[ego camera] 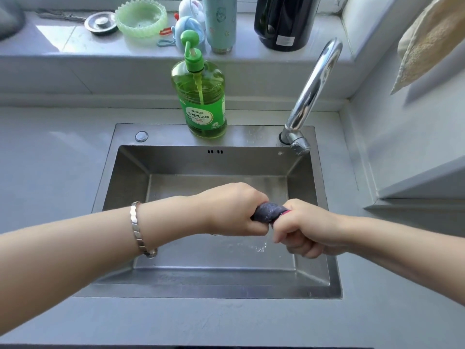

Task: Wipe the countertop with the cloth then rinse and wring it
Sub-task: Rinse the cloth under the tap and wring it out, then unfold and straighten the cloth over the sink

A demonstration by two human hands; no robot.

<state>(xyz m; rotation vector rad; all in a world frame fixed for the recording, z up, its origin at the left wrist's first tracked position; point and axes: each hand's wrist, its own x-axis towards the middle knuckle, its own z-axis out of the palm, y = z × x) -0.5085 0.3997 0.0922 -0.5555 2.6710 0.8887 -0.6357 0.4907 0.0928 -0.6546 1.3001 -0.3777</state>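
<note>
A dark grey cloth (pixel 268 211) with a thin pink edge is rolled tight between my two fists, over the steel sink (pixel 130 180). My left hand (pixel 232 210) grips its left end and my right hand (pixel 305 229) grips its right end, knuckles almost touching. Only a short twisted piece of cloth shows between them. Water drops lie on the sink floor under my hands. The grey countertop (pixel 50 172) surrounds the sink. No water runs from the chrome tap (pixel 312 89), which stands at the sink's back right corner.
A green dish soap bottle (pixel 201 102) stands behind the sink. On the ledge above are a sink strainer (pixel 100 22), a green bowl (pixel 141 18), a teal flask (pixel 220 23) and a black kettle (pixel 285 21). A beige cloth (pixel 427 39) hangs at the upper right.
</note>
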